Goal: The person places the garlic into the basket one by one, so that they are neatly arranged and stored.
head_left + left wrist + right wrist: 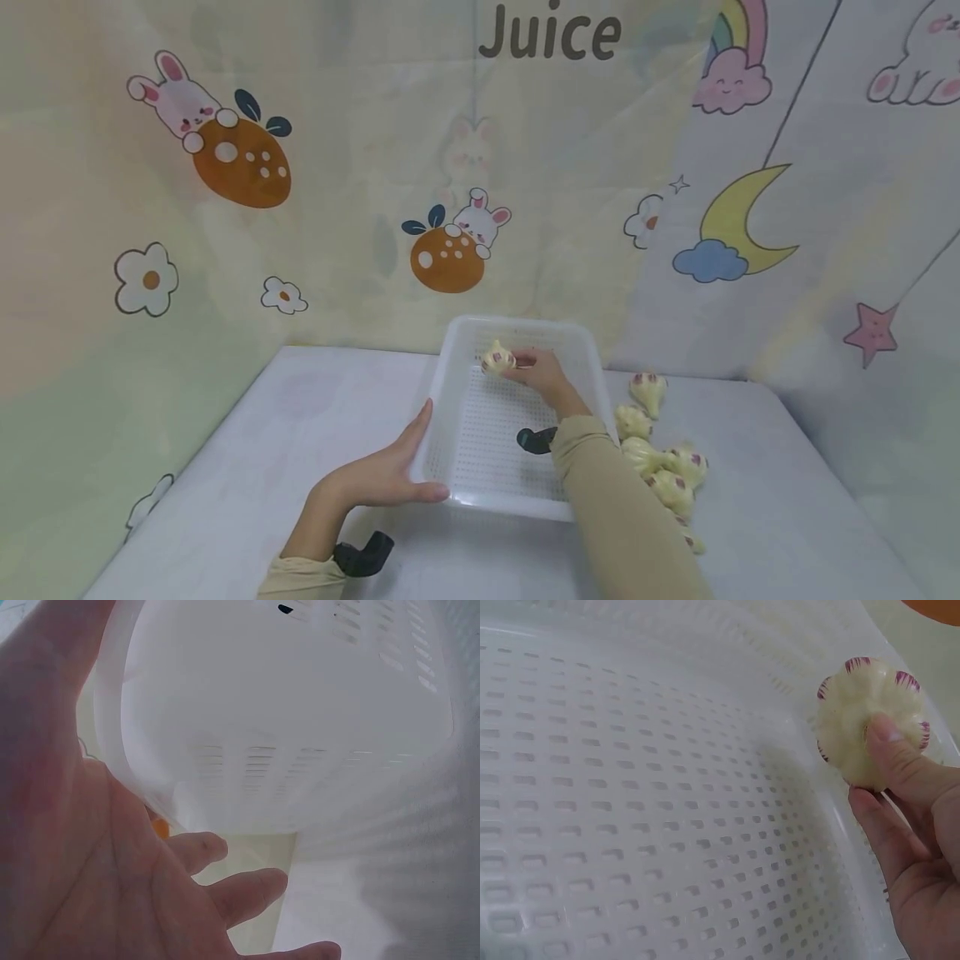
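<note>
A white perforated basket stands tilted on the table. My right hand is inside it near the far left corner, pinching a cream garlic bulb with purple marks. In the right wrist view the thumb lies on the base of the garlic, above the basket floor. My left hand touches the basket's near left side, thumb at the rim and fingers stretched out along the wall. The left wrist view shows the palm and spread fingers beside the basket's outer wall.
Several garlic bulbs lie in a pile on the white table, right of the basket, partly behind my right sleeve. A printed curtain hangs behind the table. Black wrist straps show at both wrists.
</note>
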Demonstrator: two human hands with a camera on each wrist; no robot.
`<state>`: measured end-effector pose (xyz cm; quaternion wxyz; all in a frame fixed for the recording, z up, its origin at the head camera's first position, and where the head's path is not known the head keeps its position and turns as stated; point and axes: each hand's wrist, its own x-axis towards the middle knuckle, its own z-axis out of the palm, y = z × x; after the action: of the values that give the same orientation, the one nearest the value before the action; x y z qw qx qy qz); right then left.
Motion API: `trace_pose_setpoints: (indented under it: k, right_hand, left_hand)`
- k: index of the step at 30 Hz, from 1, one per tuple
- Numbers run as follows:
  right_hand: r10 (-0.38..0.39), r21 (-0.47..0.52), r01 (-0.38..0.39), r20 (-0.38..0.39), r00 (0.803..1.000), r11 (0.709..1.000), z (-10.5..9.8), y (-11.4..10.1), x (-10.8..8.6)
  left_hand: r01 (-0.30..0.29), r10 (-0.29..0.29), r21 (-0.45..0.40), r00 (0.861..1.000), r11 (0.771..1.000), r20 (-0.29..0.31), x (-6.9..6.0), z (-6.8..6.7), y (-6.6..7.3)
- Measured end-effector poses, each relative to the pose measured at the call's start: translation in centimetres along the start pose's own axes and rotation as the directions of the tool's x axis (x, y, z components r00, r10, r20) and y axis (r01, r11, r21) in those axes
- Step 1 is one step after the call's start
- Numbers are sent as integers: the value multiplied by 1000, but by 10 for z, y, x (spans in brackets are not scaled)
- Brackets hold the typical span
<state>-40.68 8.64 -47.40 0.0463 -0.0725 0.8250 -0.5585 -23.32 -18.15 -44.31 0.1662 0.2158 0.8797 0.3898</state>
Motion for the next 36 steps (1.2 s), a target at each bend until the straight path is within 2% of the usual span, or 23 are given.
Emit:
trace_pose_setpoints:
  k: [5, 15, 25, 36]
  right_hand:
    - [2, -16, -2, -4, 1000, 1000, 1, 4, 3]
    - [39, -58, -40, -15, 999, 998, 6, 10, 8]
    - [77, -146, -70, 39, 996, 987, 12, 17, 21]
    - [77, -188, -66, 51, 996, 980, 20, 10, 20]
  left_hand:
    - [-12, 12, 7, 1000, 1000, -6, 1, 0, -1]
    - [5, -5, -8, 1000, 1000, -1, 3, 3, -3]
    - [28, -28, -33, 1000, 999, 1, 2, 2, -2]
    - [16, -16, -25, 1000, 1000, 4, 3, 2, -3]
